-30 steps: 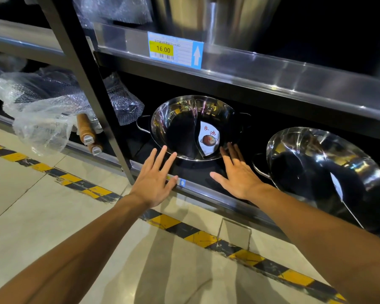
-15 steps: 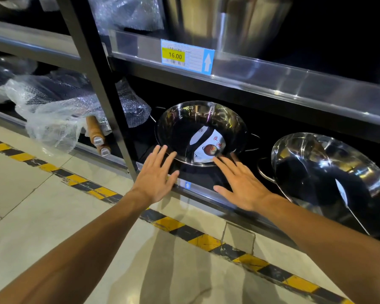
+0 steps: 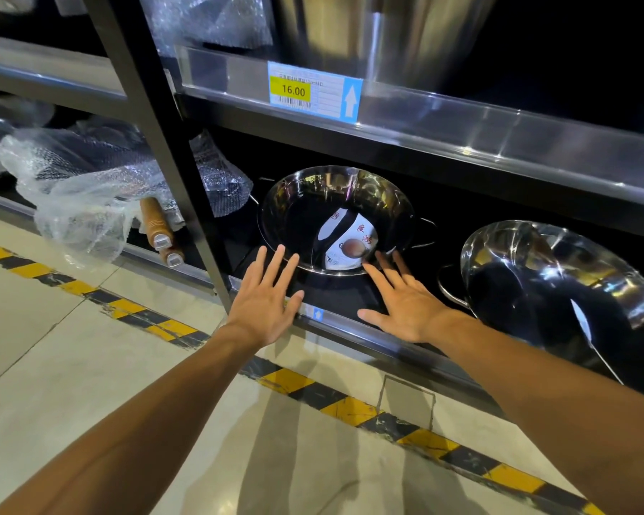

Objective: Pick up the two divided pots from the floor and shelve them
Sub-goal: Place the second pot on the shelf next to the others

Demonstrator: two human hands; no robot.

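Both divided pots on bottom shelf point(image 3: 406, 341). L pot point(image 3: 335, 219) upright w/ label inside; R pot point(image 3: 558, 291) just beside it, tilted. Left hand point(image 3: 264, 302) & right hand point(image 3: 406, 302) flat, fingers spread, holding nothing; fingertips at L pot's front rim, contact unclear. Price tag point(image 3: 313, 91) reads 16.00 on shelf above.

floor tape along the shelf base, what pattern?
Yellow-and-black diagonal hazard stripes on the floor tape; head view.

My right-hand pot point(image 3: 558, 302) runs off the frame's right edge | price tag point(image 3: 313, 91) small print unreadable | shelf interior behind the pots lost in darkness
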